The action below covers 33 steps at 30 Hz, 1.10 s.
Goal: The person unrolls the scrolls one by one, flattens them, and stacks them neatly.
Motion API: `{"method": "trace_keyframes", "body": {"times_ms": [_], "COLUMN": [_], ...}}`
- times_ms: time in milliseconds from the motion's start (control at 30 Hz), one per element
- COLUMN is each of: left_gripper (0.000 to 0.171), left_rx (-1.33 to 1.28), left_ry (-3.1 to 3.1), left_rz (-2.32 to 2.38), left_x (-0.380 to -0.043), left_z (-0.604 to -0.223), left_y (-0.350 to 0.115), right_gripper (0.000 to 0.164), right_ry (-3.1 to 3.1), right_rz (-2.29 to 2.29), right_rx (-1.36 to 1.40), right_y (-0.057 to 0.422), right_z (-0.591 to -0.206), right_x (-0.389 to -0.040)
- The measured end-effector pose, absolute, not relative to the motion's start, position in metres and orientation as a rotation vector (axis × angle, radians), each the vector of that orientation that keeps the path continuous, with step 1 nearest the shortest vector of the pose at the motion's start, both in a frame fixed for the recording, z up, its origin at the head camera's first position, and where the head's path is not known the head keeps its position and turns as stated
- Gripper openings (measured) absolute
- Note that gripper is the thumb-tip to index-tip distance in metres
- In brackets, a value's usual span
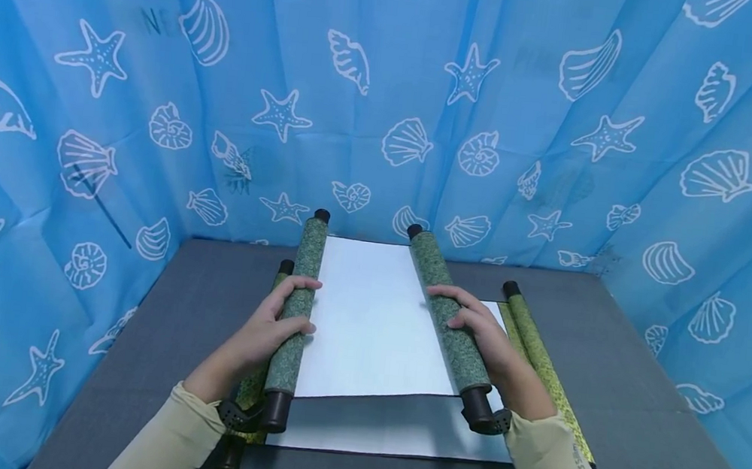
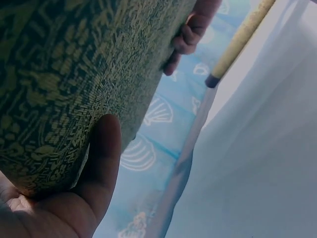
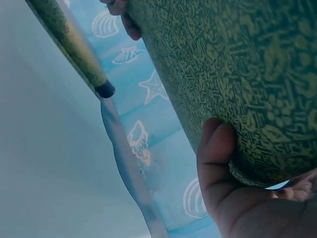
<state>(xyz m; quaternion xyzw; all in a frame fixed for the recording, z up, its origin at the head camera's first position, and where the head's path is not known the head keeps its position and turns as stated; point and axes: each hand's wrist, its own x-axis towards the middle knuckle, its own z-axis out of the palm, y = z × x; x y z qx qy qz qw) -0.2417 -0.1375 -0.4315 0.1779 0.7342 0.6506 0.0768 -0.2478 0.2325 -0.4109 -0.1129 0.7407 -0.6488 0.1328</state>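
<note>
A green patterned scroll with black end knobs is held up partly unrolled, its white sheet (image 1: pixel 378 318) spread between two rolls. My left hand (image 1: pixel 272 324) grips the left roll (image 1: pixel 287 358), thumb on the inner side. The right roll (image 1: pixel 440 301) is gripped by my right hand (image 1: pixel 482 334), and its near end slants outward. Each wrist view shows a thumb against green and gold patterned fabric (image 2: pixel 74 99). Underneath, a yellow-green scroll (image 1: pixel 550 368) lies partly unrolled on the table, its white sheet (image 1: pixel 385 426) largely covered and its left roll mostly hidden.
A dark grey table (image 1: pixel 632 395) carries the lower scroll. Blue curtains (image 1: pixel 372 128) with white shells and starfish enclose the back and both sides, right behind the table's far edge. A dark band (image 1: pixel 239 416) is on each wrist.
</note>
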Motion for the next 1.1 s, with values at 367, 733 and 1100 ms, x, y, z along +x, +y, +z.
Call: {"method": "trace_keyframes", "body": {"times_ms": [367, 733, 1100], "left_gripper": [0.062, 0.046, 0.062], "left_rx": [0.586, 0.581, 0.582], "left_ry": [2.243, 2.153, 2.153], "left_rz": [1.909, 1.974, 2.007], "left_x": [-0.244, -0.244, -0.243], "left_z": [-0.427, -0.427, -0.428], "left_y": [-0.142, -0.143, -0.145], "right_gripper": [0.054, 0.062, 0.046], "right_ry": [2.278, 2.346, 2.195], "right_rz": [-1.868, -1.759, -1.875], "right_rx": [-0.363, -0.383, -0.361], "right_y": [0.238, 0.243, 0.246], "right_z": [-0.409, -0.406, -0.407], "right_x": [-0.246, -0.250, -0.252]}}
